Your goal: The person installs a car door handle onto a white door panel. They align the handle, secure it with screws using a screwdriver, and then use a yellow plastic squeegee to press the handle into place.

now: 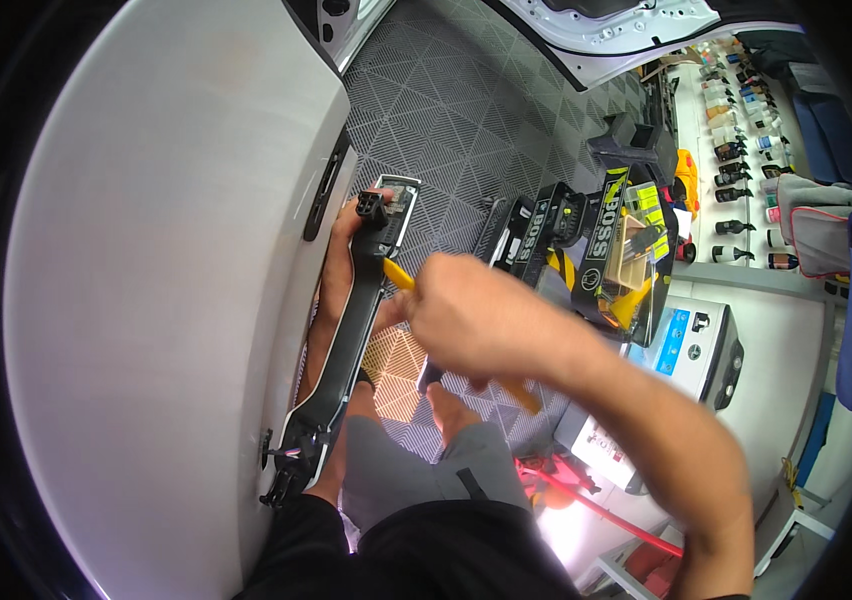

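A long, narrow black car light housing (346, 320) lies slanted beside the pale car panel, with a black plug socket at its far end and a connector with wires at its near end. My left hand (337, 250) is closed around its far part from behind, and some fingers are hidden by it. In my right hand (456, 308), a yellow pry tool (399, 275) is gripped in a fist. The tool's tip meets the housing's right edge, just below the socket; its other end shows below my wrist.
The pale car panel (166, 280) fills the left side. Right of my hands stand black tool bags (601, 240) and a white box-shaped machine (686, 345). Shelves of bottles (736, 170) line the far right. A red hose (606, 510) runs at lower right; an open car door (616, 35) is at the top.
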The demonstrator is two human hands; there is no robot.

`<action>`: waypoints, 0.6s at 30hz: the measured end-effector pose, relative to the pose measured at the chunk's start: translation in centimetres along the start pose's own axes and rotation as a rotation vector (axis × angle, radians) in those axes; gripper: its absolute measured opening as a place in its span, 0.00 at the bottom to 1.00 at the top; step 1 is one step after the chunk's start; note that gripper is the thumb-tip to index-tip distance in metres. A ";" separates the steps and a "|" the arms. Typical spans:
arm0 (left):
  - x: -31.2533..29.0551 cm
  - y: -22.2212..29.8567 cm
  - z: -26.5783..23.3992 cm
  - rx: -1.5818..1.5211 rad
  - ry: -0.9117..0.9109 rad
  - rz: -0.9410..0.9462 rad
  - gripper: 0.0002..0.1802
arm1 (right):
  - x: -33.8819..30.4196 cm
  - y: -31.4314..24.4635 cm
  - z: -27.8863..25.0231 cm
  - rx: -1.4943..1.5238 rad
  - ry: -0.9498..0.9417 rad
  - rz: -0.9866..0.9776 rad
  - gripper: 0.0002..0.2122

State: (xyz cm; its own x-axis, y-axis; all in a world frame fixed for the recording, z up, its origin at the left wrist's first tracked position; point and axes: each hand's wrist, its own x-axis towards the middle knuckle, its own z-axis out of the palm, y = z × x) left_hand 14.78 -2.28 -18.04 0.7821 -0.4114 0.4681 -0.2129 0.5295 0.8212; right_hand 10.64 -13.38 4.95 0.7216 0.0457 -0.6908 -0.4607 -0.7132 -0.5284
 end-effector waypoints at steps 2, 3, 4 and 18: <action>-0.1 -0.1 -0.1 -0.030 -0.023 0.017 0.45 | 0.5 -0.5 -1.9 -0.144 -0.136 0.095 0.11; -0.1 -0.2 -0.2 -0.041 -0.028 0.003 0.51 | 0.7 -0.9 -2.2 -0.174 -0.147 0.128 0.12; 0.0 -0.3 -0.4 -0.027 -0.028 0.003 0.55 | 0.9 -1.4 -2.4 -0.204 -0.160 0.161 0.13; -1.2 2.8 1.4 0.161 0.177 -0.357 0.54 | 4.3 -2.2 -5.2 -0.093 -0.435 0.358 0.11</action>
State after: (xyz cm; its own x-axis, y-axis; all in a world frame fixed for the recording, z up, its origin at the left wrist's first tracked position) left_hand 12.46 -1.38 -15.87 0.9088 -0.4066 0.0936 0.0115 0.2486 0.9685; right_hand 17.40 -15.27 5.70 0.2406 0.0597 -0.9688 -0.5753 -0.7952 -0.1919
